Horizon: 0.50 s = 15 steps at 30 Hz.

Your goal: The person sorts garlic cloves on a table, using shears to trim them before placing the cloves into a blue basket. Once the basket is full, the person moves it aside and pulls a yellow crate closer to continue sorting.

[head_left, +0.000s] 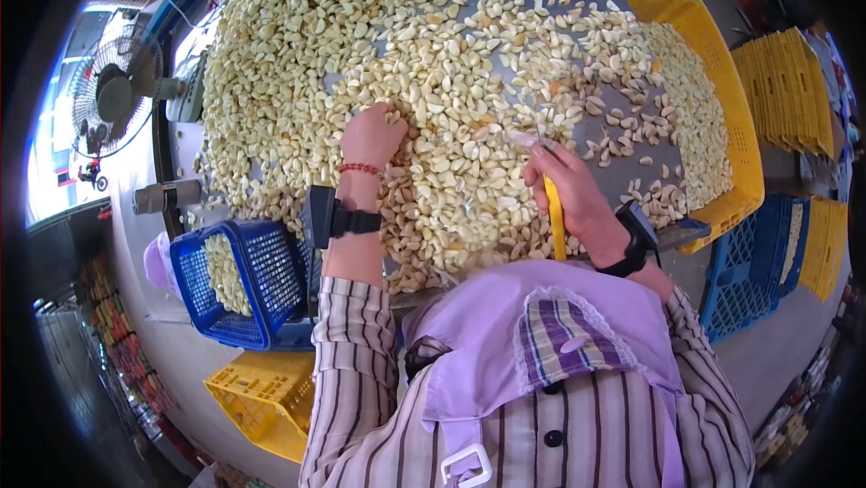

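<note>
Peeled garlic cloves (451, 109) lie in a wide heap over the grey table. My left hand (374, 133), with a red bracelet at its wrist, is down among them at the middle of the heap. Its fingers are curled inward, and I cannot tell what is inside them. To the right, my right hand (570, 190) grips a knife by its yellow handle (554, 219). The thin blade points away from me, above the cloves. A pinkish clove (520, 138) shows right beside the blade, just left of the fingertips.
A yellow crate (747, 168) full of cloves stands at the table's right edge. At the left is a blue basket (244, 285) partly filled with cloves. A fan (115, 96) stands far left. Yellow crates (785, 91) are stacked at right; another yellow crate (266, 402) sits below the blue basket.
</note>
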Each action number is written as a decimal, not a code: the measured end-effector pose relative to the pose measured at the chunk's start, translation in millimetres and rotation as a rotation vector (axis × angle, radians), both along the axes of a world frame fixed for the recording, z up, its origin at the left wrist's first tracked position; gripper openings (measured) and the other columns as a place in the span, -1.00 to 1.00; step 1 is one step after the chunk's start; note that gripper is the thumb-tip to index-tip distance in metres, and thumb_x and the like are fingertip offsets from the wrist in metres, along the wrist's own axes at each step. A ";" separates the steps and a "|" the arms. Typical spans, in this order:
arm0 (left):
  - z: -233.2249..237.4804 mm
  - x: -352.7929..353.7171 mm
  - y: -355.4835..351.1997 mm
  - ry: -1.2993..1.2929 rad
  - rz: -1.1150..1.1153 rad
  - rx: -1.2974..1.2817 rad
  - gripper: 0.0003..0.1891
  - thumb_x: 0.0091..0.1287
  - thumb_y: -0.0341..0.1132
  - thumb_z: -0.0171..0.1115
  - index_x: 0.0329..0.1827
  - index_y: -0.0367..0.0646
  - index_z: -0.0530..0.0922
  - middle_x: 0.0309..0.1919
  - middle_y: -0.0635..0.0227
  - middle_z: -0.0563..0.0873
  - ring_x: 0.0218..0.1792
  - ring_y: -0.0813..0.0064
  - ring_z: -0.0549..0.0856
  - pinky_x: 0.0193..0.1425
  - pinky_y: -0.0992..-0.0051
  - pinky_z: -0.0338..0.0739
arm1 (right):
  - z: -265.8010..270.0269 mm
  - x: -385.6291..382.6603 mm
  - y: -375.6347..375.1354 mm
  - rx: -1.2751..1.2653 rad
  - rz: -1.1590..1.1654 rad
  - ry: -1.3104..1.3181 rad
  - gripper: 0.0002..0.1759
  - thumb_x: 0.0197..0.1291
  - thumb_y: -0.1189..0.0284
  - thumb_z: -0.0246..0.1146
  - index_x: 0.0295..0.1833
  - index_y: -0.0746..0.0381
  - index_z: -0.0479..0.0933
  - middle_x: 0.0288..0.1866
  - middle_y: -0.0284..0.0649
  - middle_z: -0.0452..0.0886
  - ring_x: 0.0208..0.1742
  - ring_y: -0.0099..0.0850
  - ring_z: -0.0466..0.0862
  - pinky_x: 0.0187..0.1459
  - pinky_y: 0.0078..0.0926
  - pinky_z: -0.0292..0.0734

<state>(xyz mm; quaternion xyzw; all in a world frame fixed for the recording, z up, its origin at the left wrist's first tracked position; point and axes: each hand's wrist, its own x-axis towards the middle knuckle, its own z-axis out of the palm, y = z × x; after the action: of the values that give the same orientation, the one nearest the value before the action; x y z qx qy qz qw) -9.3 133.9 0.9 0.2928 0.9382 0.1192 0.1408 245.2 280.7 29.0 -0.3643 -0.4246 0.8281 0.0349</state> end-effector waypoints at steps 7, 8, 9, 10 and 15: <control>-1.6 -13.4 -20.6 -0.765 0.405 0.513 -0.62 0.25 -0.09 0.17 -0.10 -0.25 0.63 -0.34 0.20 0.74 -0.50 0.38 0.68 -0.45 0.52 0.53 | -0.7 0.7 -0.9 0.025 0.012 0.064 -0.71 0.34 0.23 0.12 -0.14 0.28 0.43 -0.44 -0.32 0.50 -0.67 -0.62 0.40 -0.66 -0.68 0.29; -9.2 -11.8 -28.5 -1.019 0.495 0.792 -0.58 0.39 -0.07 0.01 0.05 -0.28 0.53 -0.21 0.20 0.71 -0.46 0.49 0.67 -0.53 0.67 0.46 | 0.3 1.5 -2.0 0.023 0.015 0.061 -0.71 0.34 0.23 0.12 -0.14 0.28 0.43 -0.44 -0.32 0.50 -0.67 -0.62 0.40 -0.66 -0.68 0.29; -6.7 -6.8 -32.1 -1.016 0.501 0.792 -0.58 0.39 -0.07 0.01 0.05 -0.28 0.53 -0.21 0.20 0.71 -0.46 0.49 0.67 -0.53 0.67 0.46 | 2.0 -0.1 -2.6 0.005 0.000 0.034 -0.71 0.34 0.23 0.12 -0.14 0.28 0.44 -0.44 -0.32 0.51 -0.67 -0.62 0.40 -0.66 -0.68 0.28; -4.7 0.2 -34.1 -1.289 0.526 1.067 -0.54 0.42 -0.07 -0.05 0.13 -0.31 0.45 -0.10 0.12 0.66 -0.38 0.43 0.68 -0.50 0.64 0.51 | 2.9 -2.3 -3.3 -0.012 -0.014 0.009 -0.71 0.34 0.23 0.12 -0.13 0.28 0.44 -0.44 -0.32 0.51 -0.67 -0.63 0.40 -0.66 -0.69 0.28; 10.4 34.9 -34.5 -1.954 0.279 1.652 -0.44 0.49 -0.10 -0.31 0.35 -0.40 0.17 0.28 -0.12 0.36 0.10 0.06 0.57 -0.01 0.30 0.67 | -3.4 -3.3 -6.8 0.025 0.062 0.025 -0.70 0.34 0.24 0.12 -0.11 0.29 0.45 -0.43 -0.31 0.52 -0.68 -0.62 0.39 -0.66 -0.69 0.27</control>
<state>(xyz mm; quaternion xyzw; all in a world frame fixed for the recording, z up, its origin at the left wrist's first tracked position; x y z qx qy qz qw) 25.7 99.4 11.2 -0.0160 0.1171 0.8395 0.5303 242.0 273.9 25.6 -0.3403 -0.4457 0.8278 0.0190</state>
